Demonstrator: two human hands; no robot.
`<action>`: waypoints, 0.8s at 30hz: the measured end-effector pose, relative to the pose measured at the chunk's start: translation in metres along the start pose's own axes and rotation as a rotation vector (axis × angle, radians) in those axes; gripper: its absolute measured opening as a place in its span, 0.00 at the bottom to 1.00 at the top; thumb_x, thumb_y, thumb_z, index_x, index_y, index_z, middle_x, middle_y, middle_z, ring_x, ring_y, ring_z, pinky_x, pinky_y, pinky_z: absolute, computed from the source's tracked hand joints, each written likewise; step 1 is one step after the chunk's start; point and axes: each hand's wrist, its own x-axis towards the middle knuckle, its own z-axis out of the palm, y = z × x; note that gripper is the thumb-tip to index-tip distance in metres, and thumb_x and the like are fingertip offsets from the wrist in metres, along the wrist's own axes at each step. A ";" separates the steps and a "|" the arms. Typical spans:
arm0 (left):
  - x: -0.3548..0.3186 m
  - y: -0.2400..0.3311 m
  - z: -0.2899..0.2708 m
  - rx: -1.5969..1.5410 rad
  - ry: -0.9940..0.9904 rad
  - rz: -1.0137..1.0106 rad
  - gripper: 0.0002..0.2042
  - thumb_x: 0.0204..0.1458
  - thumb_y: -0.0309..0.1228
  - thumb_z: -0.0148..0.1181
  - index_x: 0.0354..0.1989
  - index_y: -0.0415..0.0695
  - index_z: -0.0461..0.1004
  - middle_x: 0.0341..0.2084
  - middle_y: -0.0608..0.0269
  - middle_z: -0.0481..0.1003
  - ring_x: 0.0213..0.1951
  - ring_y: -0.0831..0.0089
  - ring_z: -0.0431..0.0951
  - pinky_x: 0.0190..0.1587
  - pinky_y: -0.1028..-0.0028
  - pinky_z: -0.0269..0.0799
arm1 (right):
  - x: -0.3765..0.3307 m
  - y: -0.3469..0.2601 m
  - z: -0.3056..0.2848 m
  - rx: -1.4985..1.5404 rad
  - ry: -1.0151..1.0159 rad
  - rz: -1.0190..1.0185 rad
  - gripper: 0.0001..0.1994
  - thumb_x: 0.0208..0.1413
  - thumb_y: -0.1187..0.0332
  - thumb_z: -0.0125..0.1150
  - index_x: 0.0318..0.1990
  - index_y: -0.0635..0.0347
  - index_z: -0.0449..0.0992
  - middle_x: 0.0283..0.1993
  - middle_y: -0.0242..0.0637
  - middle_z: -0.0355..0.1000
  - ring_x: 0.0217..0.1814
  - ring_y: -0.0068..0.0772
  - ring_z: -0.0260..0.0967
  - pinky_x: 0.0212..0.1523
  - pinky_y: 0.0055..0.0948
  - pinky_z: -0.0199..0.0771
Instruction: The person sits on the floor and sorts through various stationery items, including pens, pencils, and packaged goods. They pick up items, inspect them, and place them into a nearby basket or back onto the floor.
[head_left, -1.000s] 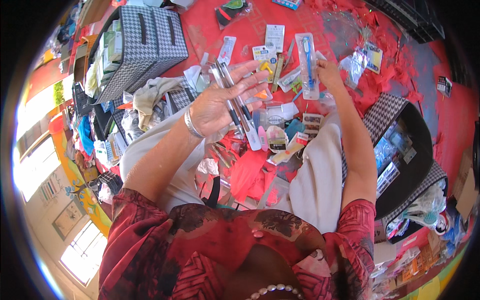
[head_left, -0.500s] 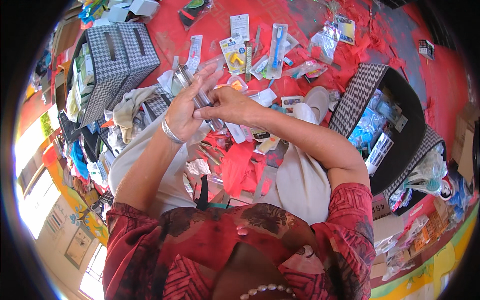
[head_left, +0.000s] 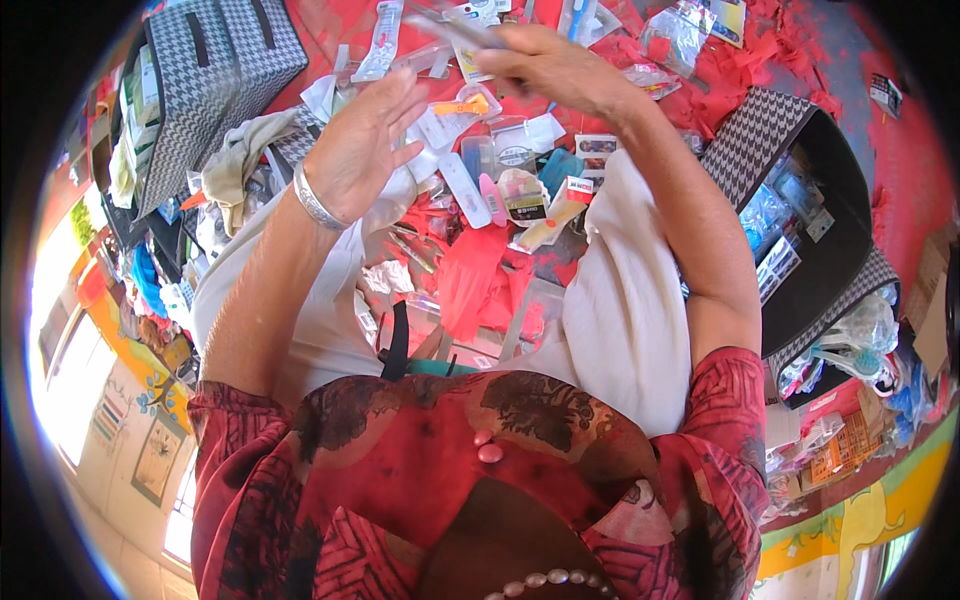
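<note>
The left hand point(head_left: 362, 150) is spread open, palm turned toward the right, fingers loosely fanned, gripping nothing; a silver bracelet point(head_left: 316, 200) sits on its wrist. The right hand point(head_left: 548, 68) is closed around a bundle of slim grey pens or tools point(head_left: 458, 30), which stick out to the left of the fist near the top edge of the view, above the heap of packets.

Half a second ago the two hands were together over the lap, the bundle lying against the left palm. Now they are apart: the right hand has carried the bundle up and away, and the left palm is bare.

Below the hands, a litter of small sealed packets point(head_left: 500, 175) and red paper scraps point(head_left: 470, 285) lies on the red floor point(head_left: 900, 150) and between the white-clad knees. A houndstooth storage box point(head_left: 215, 60) stands at the upper left, stuffed with cloth beside it. A second houndstooth box point(head_left: 800, 230), open and black inside, holds packaged items at the right. The right forearm crosses in front of part of the packet heap.
</note>
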 end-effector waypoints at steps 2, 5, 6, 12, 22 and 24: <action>-0.002 0.000 -0.001 0.057 0.092 -0.057 0.23 0.51 0.39 0.51 0.54 0.46 0.57 0.50 0.62 0.63 0.54 0.72 0.61 0.53 0.69 0.56 | -0.003 0.033 -0.012 -0.371 0.121 -0.020 0.13 0.53 0.61 0.47 0.30 0.63 0.68 0.23 0.39 0.66 0.27 0.34 0.66 0.27 0.33 0.64; -0.004 0.000 -0.002 0.106 0.084 -0.004 0.26 0.50 0.35 0.51 0.57 0.41 0.53 0.50 0.59 0.62 0.54 0.71 0.61 0.53 0.68 0.55 | -0.020 0.086 -0.013 -0.971 0.010 0.251 0.11 0.50 0.67 0.46 0.33 0.64 0.71 0.34 0.47 0.72 0.39 0.46 0.71 0.34 0.42 0.70; -0.004 0.000 -0.002 0.125 0.090 0.014 0.27 0.49 0.35 0.52 0.57 0.40 0.52 0.50 0.59 0.62 0.53 0.70 0.61 0.53 0.68 0.54 | -0.025 0.101 -0.015 -1.045 -0.031 0.263 0.10 0.49 0.68 0.46 0.33 0.64 0.72 0.35 0.46 0.72 0.39 0.45 0.71 0.35 0.42 0.70; -0.006 0.003 0.000 0.105 0.054 0.051 0.25 0.50 0.31 0.50 0.57 0.38 0.53 0.50 0.55 0.60 0.50 0.68 0.65 0.49 0.71 0.60 | -0.048 0.147 -0.027 -1.288 -0.226 0.385 0.10 0.46 0.70 0.48 0.31 0.58 0.77 0.36 0.44 0.73 0.39 0.40 0.72 0.37 0.41 0.71; -0.012 0.006 0.005 0.112 0.046 0.058 0.24 0.52 0.30 0.48 0.57 0.38 0.53 0.51 0.55 0.60 0.49 0.67 0.65 0.48 0.71 0.62 | -0.002 0.138 -0.051 -1.201 0.309 0.025 0.07 0.45 0.71 0.48 0.32 0.57 0.73 0.32 0.44 0.73 0.33 0.40 0.73 0.29 0.40 0.72; -0.011 0.007 0.004 0.112 0.036 0.061 0.24 0.52 0.29 0.47 0.57 0.38 0.52 0.51 0.55 0.60 0.49 0.67 0.65 0.48 0.71 0.62 | 0.005 0.132 -0.070 -1.106 0.456 0.068 0.08 0.46 0.70 0.48 0.33 0.57 0.72 0.32 0.44 0.73 0.33 0.41 0.73 0.29 0.41 0.72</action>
